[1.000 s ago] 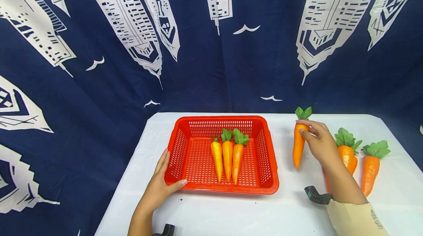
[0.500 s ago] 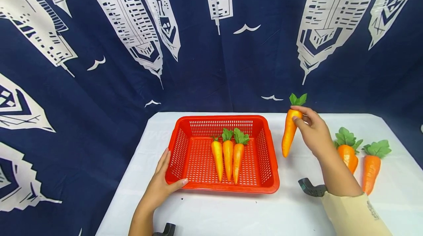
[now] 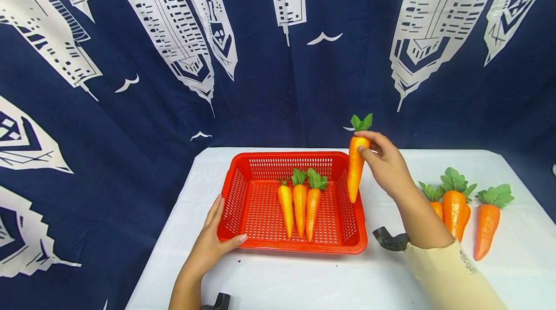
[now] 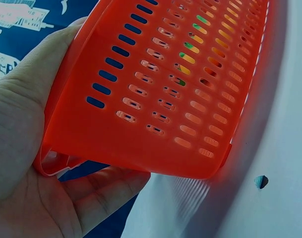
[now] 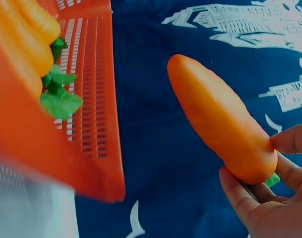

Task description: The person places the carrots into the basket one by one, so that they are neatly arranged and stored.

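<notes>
My right hand [image 3: 384, 160] pinches an orange carrot [image 3: 355, 165] near its leafy top, with thumb and fingers. The carrot hangs tip down, overlapping the right rim of the red slotted basket [image 3: 299, 248] in the head view. In the right wrist view, the carrot [image 5: 220, 119] is beside the basket wall [image 5: 98, 74]. Inside the basket, three carrots [image 3: 299, 208] lie side by side with leaves toward the back. My left hand [image 3: 206, 247] holds the basket's front left corner, fingers along the left side and thumb over the front rim [image 4: 74, 79].
On the white table [image 3: 295, 281], more carrots lie at the right: one partly behind my forearm [image 3: 436, 208], a thick one [image 3: 453, 211] and a separate one [image 3: 486, 228]. A dark blue curtain [image 3: 269, 107] with white building prints hangs behind the table.
My right hand has lifted the carrot and carried it left to the basket's right rim, uncovering another carrot on the table. My left hand stays at the basket corner.
</notes>
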The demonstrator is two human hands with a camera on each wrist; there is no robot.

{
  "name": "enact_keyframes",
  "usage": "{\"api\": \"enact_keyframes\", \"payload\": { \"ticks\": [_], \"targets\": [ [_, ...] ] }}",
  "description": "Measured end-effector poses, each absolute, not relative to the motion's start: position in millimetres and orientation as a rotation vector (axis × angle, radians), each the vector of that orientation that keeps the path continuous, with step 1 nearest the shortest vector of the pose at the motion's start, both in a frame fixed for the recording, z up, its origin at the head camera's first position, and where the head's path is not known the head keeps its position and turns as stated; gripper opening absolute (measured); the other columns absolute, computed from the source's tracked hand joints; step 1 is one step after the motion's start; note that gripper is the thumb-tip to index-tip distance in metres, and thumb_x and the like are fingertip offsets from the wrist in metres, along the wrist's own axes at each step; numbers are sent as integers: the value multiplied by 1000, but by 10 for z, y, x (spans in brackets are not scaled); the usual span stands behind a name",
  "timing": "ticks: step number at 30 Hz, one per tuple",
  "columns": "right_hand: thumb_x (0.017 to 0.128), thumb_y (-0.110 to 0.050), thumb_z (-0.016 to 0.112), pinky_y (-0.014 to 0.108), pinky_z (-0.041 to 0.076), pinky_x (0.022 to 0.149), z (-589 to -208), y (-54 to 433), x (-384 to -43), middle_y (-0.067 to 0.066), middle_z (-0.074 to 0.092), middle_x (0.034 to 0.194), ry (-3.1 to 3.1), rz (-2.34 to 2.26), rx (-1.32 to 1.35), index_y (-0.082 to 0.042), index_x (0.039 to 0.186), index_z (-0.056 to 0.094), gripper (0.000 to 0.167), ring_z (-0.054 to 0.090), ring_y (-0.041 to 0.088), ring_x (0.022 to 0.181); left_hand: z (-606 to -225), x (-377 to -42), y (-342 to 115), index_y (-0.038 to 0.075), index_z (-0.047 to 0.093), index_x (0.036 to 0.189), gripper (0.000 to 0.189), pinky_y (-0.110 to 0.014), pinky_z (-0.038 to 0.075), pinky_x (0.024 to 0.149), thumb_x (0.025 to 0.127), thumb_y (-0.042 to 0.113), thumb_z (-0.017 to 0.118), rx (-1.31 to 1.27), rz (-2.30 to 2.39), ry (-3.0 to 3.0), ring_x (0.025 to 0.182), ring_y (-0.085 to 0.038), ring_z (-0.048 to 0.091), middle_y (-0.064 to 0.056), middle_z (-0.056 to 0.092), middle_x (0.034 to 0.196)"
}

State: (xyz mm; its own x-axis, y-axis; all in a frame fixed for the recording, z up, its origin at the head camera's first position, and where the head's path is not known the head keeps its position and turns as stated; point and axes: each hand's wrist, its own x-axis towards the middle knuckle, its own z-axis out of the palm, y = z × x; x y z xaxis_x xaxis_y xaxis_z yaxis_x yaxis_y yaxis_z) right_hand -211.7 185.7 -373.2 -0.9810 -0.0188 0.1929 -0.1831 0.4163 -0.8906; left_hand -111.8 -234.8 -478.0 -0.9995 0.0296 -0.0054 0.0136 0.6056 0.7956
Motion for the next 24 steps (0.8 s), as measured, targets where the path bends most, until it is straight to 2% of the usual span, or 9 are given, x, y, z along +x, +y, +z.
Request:
{"api": "enact_keyframes", "payload": {
  "ticks": [9,18,21,24],
  "targets": [
    [105,-30,54,42,51,103,-3754,1545,-2237,13,49,144,-2496,1649,319,-14,141,56,40,58,32,130,-4780,-1119,-2350,26,10,164,115,-72,26,115,78,41,86,19,1390,2791,156,-34,19,9,3,171],
    [104,-23,57,49,52,104,-3841,1252,-2318,15,50,137,-2505,1710,428,-13,138,58,36,55,33,131,-4786,-1121,-2341,27,10,164,116,-72,25,115,78,43,86,19,1388,2787,156,-34,18,11,3,171],
    [103,-19,58,48,55,100,-3882,1166,-2349,15,48,138,-2529,1735,454,-14,139,58,36,59,35,126,-4785,-1120,-2339,27,10,164,115,-72,26,116,79,42,85,15,1386,2786,156,-34,19,10,4,171],
    [101,-15,58,42,59,93,-3919,1088,-2378,14,46,141,-2575,1767,442,-15,139,57,38,63,37,123,-4786,-1118,-2339,27,10,164,115,-72,25,116,79,42,85,19,1385,2787,156,-33,19,10,3,171]
  ]
}}
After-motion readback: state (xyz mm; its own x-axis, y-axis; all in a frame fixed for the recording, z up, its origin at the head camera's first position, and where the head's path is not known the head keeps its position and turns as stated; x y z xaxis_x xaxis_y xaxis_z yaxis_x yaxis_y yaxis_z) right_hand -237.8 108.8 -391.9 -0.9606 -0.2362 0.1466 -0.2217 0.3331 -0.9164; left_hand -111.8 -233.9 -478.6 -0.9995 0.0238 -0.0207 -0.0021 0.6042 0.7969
